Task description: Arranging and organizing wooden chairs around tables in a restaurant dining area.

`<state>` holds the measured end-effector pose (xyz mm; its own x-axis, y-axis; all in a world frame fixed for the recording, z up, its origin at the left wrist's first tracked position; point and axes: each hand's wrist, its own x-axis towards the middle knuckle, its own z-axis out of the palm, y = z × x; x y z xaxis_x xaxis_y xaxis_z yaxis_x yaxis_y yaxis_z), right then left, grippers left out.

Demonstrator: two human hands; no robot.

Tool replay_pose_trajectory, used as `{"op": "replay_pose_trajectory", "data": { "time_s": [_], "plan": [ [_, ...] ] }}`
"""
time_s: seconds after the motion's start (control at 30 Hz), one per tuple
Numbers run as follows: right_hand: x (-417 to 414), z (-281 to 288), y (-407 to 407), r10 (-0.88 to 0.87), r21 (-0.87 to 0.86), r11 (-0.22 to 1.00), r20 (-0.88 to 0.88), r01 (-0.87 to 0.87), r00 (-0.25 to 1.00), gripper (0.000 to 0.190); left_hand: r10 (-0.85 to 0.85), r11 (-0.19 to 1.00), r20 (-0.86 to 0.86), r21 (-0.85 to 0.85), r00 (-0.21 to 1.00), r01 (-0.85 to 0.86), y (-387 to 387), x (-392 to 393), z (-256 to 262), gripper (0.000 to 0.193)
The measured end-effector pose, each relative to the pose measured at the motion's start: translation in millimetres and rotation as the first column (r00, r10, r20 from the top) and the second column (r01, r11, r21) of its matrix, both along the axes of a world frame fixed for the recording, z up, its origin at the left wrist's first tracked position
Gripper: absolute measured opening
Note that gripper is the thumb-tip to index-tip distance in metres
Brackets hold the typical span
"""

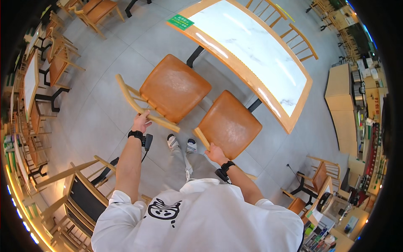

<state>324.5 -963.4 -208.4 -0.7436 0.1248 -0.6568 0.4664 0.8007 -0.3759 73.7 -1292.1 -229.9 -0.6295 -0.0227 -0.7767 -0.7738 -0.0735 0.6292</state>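
Two wooden chairs with tan leather-like seats stand side by side in front of me. My left hand (141,122) grips the curved top rail of the left chair (176,88) near its middle. On the top rail of the right chair (231,126), my right hand (217,153) is closed; part of that rail is hidden behind my hand and forearm. Beyond both seats is a table (248,44) with a white marble-patterned top and a wooden border. A green sign (180,22) with writing lies at its left corner.
Two spindle-back chairs (299,41) stand along the table's far side. Upturned chairs (85,195) are stacked at lower left. More tables and chairs (58,67) line the left. A tan counter (341,107) runs along the right, and a small table with appliances (327,189) stands lower right.
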Motion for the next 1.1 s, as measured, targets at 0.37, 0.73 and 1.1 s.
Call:
{"op": "replay_pose_trajectory", "data": {
  "time_s": [0.37, 0.73, 1.1],
  "plan": [
    [-10.4, 24.4, 4.7, 0.017, -0.057, 0.998, -0.265, -0.034, 0.964, 0.055, 0.054, 0.995, 0.066, -0.086, 0.996, -0.048, -12.3, 133.8, 27.6, 0.047],
    [-19.6, 39.6, -15.5, 0.408, 0.120, 0.909, -0.451, -0.399, 0.794, 0.038, 0.295, 0.954, 0.091, -0.090, 0.951, -0.287, -41.9, 282.9, 24.0, 0.041],
    [7.7, 11.4, -37.2, 0.631, 0.419, 0.746, -0.198, -0.517, 0.750, 0.052, 0.506, 0.860, 0.019, -0.080, 0.862, -0.503, -42.0, 438.1, 13.2, 0.042]
  ]
}}
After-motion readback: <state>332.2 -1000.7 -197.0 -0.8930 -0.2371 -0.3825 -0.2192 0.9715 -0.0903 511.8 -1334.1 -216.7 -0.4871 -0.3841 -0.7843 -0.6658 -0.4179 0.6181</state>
